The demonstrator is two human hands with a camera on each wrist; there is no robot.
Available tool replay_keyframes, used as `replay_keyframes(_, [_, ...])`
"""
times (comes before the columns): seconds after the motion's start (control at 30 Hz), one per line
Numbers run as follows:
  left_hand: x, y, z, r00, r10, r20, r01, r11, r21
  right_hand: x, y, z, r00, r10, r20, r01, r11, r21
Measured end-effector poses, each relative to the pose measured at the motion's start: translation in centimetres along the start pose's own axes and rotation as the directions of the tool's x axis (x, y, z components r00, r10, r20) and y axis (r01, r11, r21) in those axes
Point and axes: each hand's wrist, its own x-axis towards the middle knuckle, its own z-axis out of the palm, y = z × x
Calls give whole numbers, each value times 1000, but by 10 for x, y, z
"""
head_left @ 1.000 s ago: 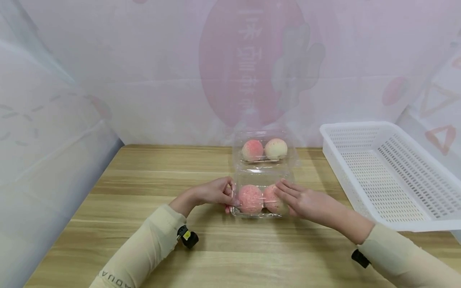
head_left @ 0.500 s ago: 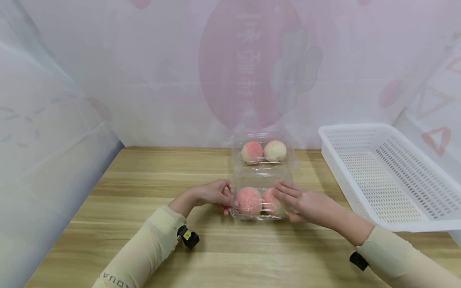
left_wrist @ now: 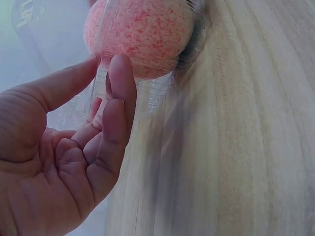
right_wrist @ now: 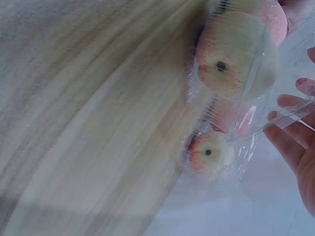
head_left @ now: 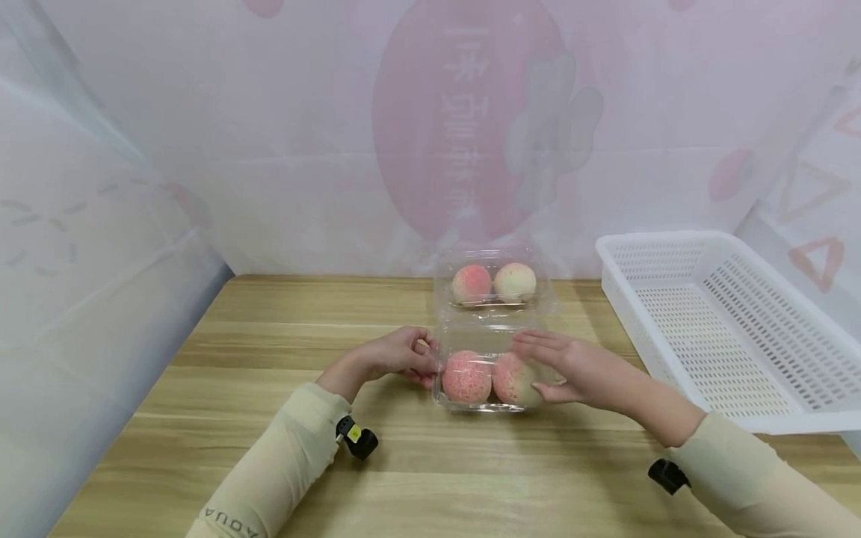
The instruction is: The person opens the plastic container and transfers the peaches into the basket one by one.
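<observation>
A clear plastic clamshell box [head_left: 498, 409] stands on the table in the head view, with two pink peaches [head_left: 467, 377] inside. My left hand [head_left: 397, 356] is at its left side. In the left wrist view, thumb and index finger pinch the edge of the box beside a speckled peach [left_wrist: 147, 34]. At the right side is my right hand [head_left: 585, 373], its fingers extended over the box's corner and its thumb apart, near the right peach [head_left: 515, 379]. The right wrist view shows those fingertips [right_wrist: 273, 130] right at the plastic rim.
Directly behind stands a second clear box [head_left: 494, 254] with a pink-and-cream peach [head_left: 472, 284] and a paler one [head_left: 515, 282]. A white perforated basket [head_left: 706, 418] lies at the right. A pale printed sheet [head_left: 303, 149] hangs behind the wooden table [head_left: 403, 486].
My right hand's thumb has spread away from the fingers, baring more of the right peach. The left fingers have shifted slightly at the box's edge. The boxes stay in place.
</observation>
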Motion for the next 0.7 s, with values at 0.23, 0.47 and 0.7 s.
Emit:
replay_keyframes(0.23, [1, 0, 1, 1000, -8, -2, 8, 1000, -24, 6, 6, -9, 998, 49, -26, -47, 994, 98])
replay_keyframes(0.47, [0, 2, 3, 1000, -2, 0, 2, 1000, -7, 11, 15, -13, 989, 126, -79, -104, 966, 236])
replay_keyframes(0.7, [0, 0, 1, 1000, 3, 21, -2, 1000, -30, 17, 22, -16, 961, 264, -86, -217, 906, 362])
